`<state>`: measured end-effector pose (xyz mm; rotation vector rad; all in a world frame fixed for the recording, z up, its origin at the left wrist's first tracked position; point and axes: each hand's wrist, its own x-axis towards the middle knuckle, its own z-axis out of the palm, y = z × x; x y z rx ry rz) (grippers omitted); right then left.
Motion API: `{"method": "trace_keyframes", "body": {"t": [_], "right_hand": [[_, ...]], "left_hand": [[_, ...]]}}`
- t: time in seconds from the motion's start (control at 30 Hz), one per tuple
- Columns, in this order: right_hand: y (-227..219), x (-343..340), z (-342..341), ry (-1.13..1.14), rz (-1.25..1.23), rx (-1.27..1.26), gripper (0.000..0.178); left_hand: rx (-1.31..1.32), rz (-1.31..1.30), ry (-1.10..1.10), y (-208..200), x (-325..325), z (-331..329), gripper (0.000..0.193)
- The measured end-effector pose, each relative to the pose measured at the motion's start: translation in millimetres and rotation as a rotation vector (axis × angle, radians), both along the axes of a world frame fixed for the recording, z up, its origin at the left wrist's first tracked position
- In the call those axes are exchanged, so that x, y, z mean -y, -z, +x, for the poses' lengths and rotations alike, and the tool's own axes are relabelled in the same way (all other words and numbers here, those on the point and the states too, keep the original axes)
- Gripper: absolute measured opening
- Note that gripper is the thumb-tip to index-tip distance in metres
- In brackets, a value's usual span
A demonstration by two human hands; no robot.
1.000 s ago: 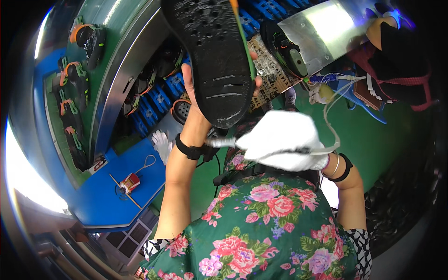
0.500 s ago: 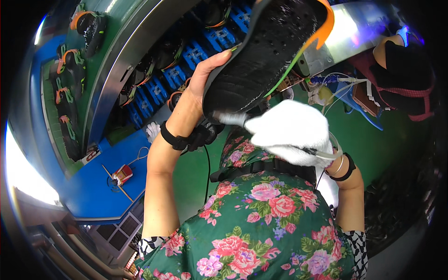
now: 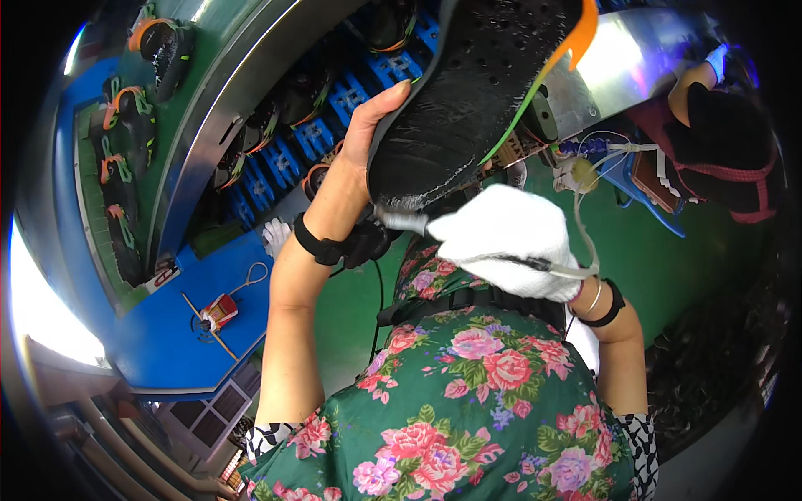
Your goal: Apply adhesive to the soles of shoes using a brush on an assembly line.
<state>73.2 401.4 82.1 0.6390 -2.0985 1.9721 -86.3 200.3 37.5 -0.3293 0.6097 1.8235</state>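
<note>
A worker's bare left hand (image 3: 362, 134) reaches up and away from the body, thumb (image 3: 388, 102) stretched along one side in a firm grip, most of the other fingers hidden from view. The left forearm (image 3: 328, 209) rises steeply from a bent elbow, a black band (image 3: 322, 244) strapped around it below the wrist. The right hand (image 3: 505, 242), in a white knit glove, hangs lower and closer to the torso, turned inward, its fingers bunched in a pinch and pointing left. A thin bangle (image 3: 596, 294) and a second black band (image 3: 611, 307) circle the right wrist.
</note>
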Motion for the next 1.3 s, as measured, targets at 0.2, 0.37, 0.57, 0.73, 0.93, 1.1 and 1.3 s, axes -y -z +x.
{"method": "trace_keyframes", "body": {"t": [0.2, 0.37, 0.57, 0.73, 0.93, 1.1, 1.3], "right_hand": [[-2, 4, 3, 0.256, -0.288, 0.215, 0.012], [-7, -3, 8, -0.005, -0.497, 0.38, 0.01], [-4, -56, -38, 0.329, 0.125, -0.039, 0.013], [-1, -82, -68, 0.558, 0.508, -0.444, 0.025], [-5, -6, -5, 0.234, 0.209, -0.18, 0.028], [-22, -40, -37, 0.301, 0.388, -0.258, 0.037], [-18, 1, 5, 0.093, 0.134, -0.132, 0.03]], "left_hand": [[-0.141, 0.13, -0.096, 11, -17, 3, 0.105], [0.086, 0.305, -0.127, -1, -25, 15, 0.091], [0.225, 0.158, -0.221, -1, -27, 38, 0.079], [0.298, 0.084, -0.111, -2, -21, 58, 0.083], [0.155, -0.02, -0.314, 3, -17, 52, 0.069], [0.074, 0.107, -0.225, -9, -7, 46, 0.06], [0.175, 0.272, -0.174, -4, -10, 26, 0.087]]}}
